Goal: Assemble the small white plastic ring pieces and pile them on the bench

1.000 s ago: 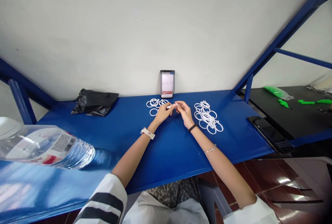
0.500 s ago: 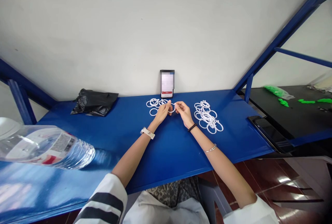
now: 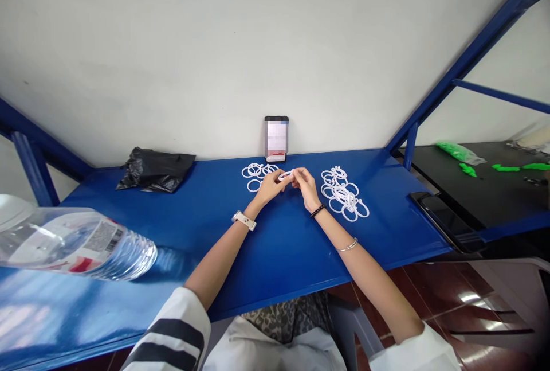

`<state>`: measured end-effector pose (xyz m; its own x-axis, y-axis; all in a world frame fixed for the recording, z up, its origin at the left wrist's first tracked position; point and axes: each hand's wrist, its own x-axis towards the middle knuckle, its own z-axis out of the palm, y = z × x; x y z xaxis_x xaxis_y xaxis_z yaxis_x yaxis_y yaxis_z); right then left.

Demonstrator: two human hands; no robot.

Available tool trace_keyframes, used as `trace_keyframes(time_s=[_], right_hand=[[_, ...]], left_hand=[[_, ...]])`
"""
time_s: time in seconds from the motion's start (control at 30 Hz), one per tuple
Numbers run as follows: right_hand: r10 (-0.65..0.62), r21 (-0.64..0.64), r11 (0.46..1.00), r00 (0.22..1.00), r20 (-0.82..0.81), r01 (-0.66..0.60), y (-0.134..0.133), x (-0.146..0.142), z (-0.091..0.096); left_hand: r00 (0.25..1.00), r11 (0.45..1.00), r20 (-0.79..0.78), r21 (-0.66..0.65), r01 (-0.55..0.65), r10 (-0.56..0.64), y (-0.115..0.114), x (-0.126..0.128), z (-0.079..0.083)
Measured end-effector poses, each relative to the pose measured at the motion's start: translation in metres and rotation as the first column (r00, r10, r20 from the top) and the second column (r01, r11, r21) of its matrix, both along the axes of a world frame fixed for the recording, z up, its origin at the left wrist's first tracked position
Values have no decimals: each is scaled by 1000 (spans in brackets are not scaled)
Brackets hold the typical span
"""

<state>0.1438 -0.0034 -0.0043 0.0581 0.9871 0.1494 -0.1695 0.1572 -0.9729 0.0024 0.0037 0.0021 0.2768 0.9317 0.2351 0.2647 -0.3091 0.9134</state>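
Note:
Between my two hands is a white plastic ring, tilted so that it looks like a narrow oval. The fingers of my left hand grip its left side. My right hand pinches the ring's right end with thumb and forefinger. Several similar white rings lie just beyond and left of my left hand. To the right of my right hand is a larger overlapping heap of white rings, some with small knobs on the rim. My fingers hide part of the held ring.
A phone leans upright against the wall behind my hands. On the blue table are a crumpled black bag and, front left, a large water bottle on its side. Another phone rests at the right edge. Green pieces lie on a black table beyond.
The held ring has turned from facing me more fully to a flatter, edge-on tilt. Both hands stay nearly in place, fingers shifted slightly. The ring piles have not moved.

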Motion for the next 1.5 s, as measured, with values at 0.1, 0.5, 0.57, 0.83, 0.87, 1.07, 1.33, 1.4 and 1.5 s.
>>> trace_keyframes(time_s=[0.1,0.5,0.57,0.83,0.87,1.07,1.33,1.4,1.5], right_hand=[[9,-8,1000,1000,-19,-9,-1,0,1],[-9,38,999,999,31,8,4,3,-3],[-17,42,999,999,39,15,5,4,-3],[-17,-5,1000,1000,-17,17,3,3,-2],[-13,-5,1000,1000,-20,13,3,3,-2],[9,21,1000,1000,-1,-9,1,1,0],[16,53,998,999,28,-18,2,3,-3],[21,62,998,999,30,-22,2,3,-3],[24,71,997,999,42,-27,3,4,-3]], left_hand=[[1000,1000,-4,-9,-4,4,0,0,1],[1000,1000,-19,10,-23,24,0,0,1],[999,1000,-17,-3,-27,27,-1,1,1],[998,999,64,-40,-20,22,0,2,-2],[998,999,64,-34,-18,20,1,2,-3],[999,1000,43,-18,-18,19,6,1,-10],[999,1000,-30,-3,-11,11,3,0,-6],[999,1000,-45,1,-15,15,2,0,-4],[998,1000,-54,10,-17,18,1,0,-4]])
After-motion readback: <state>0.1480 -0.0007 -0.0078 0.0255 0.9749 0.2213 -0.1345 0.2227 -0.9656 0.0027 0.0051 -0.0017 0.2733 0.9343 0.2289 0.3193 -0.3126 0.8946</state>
